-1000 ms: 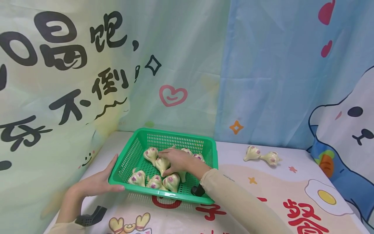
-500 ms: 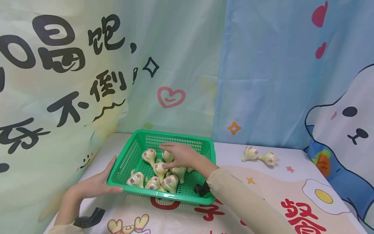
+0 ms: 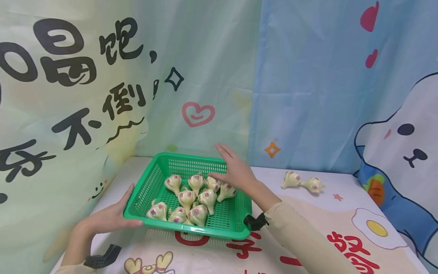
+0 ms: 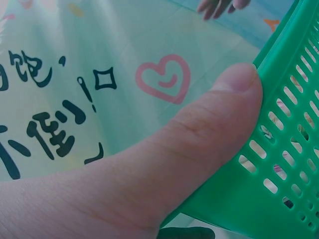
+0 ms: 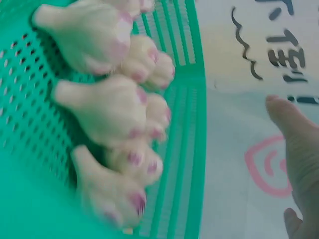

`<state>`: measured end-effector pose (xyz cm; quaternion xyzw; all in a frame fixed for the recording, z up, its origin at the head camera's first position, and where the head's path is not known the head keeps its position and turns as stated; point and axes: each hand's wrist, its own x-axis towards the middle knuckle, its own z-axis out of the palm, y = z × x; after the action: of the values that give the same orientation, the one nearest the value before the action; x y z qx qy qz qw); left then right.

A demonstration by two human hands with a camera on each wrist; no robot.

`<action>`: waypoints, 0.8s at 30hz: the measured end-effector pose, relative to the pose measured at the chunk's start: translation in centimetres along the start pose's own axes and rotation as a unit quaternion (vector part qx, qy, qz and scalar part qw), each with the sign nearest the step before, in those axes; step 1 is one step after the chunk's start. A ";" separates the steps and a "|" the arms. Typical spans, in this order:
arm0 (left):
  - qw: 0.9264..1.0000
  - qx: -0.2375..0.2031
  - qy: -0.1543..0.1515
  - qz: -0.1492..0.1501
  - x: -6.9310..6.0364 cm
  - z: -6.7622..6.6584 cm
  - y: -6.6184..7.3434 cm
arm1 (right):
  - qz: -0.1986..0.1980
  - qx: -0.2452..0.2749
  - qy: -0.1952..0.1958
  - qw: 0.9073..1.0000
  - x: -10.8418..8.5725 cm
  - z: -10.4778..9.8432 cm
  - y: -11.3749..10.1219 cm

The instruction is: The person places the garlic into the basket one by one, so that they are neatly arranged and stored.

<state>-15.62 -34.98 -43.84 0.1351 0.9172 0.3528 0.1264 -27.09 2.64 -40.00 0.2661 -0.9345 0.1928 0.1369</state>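
Observation:
A green plastic basket (image 3: 226,230) with slotted sides holds several garlic bulbs (image 3: 186,199), pale with purple patches. My left hand (image 3: 107,217) rests against the basket's left front corner, its thumb and fingers spread along two sides. In the left wrist view, one digit of the left hand (image 4: 199,129) lies against the basket wall (image 4: 219,209). Over the basket's right back rim hovers my right hand (image 3: 237,171), fingers extended and holding nothing. The right wrist view shows garlic bulbs (image 5: 107,107) close up, with part of the right hand (image 5: 301,154) at the right edge.
Two more garlic bulbs (image 3: 291,179) lie together on the table to the right of the basket. A printed cloth (image 3: 301,224) covers the tabletop. Printed curtains (image 3: 205,76) hang right behind the table. Each wrist wears a black device (image 3: 102,258).
My right hand has let go of the garlic and moved up and right, out of the basket's middle, uncovering the bulbs there. The left hand has stayed at the basket's corner.

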 end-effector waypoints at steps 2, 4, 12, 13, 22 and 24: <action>1.000 0.002 0.001 0.001 0.0 0.0 0.1 | 0.018 0.017 0.024 0.999 -0.4 -0.5 1.0; 1.000 0.003 0.001 0.003 -0.1 -0.1 0.1 | 0.036 0.029 0.048 0.998 -1.0 -0.8 2.1; 1.000 0.010 0.004 0.001 -0.2 -0.2 -0.1 | 0.089 0.054 0.121 0.987 -3.5 -1.4 6.8; 1.000 0.012 0.005 0.001 -0.2 -0.2 -0.1 | 0.094 0.054 0.128 0.986 -3.8 -1.3 7.3; 1.000 0.004 -0.001 0.001 0.0 -0.1 0.0 | 0.150 0.034 0.166 0.974 -7.1 -0.4 12.2; 1.000 0.006 0.002 0.004 0.0 -0.1 0.1 | 0.166 0.030 0.161 0.973 -7.9 -0.2 13.4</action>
<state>-15.62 -34.95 -43.72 0.1387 0.9190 0.3481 0.1225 -27.92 16.72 -46.53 0.0771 -0.9252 0.2807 0.2434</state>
